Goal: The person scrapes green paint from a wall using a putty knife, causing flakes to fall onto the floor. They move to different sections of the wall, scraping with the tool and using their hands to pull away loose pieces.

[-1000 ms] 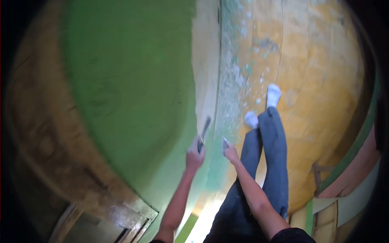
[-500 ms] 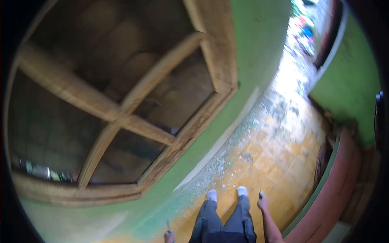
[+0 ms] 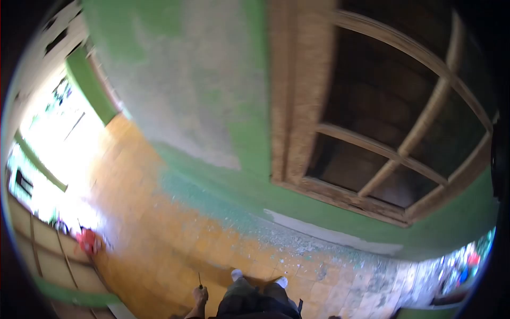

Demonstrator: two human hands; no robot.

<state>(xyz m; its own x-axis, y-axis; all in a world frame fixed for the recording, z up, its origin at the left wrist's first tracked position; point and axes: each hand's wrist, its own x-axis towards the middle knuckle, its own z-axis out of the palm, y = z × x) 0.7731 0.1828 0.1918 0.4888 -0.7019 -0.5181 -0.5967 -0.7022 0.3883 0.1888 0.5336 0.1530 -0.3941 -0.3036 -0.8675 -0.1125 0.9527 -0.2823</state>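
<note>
My left hand hangs low at the bottom of the view, shut on the handle of a thin dark scraper whose blade points up. It hovers over the yellow tiled floor, just left of my legs in dark trousers and white socks. Only a sliver of my right hand or arm shows at the lower edge, and what it holds is hidden. The green wall ahead has a large scraped, pale patch.
A wooden window frame with dark panes fills the upper right of the wall. Paint flakes litter the floor along the wall's base. A red object lies at the left by a bright opening. Colourful items sit far right.
The camera has swung round, so the window is now at the right and the scraped wall in the middle. My hands have dropped from the wall to my sides; the right one has slipped almost out of view.
</note>
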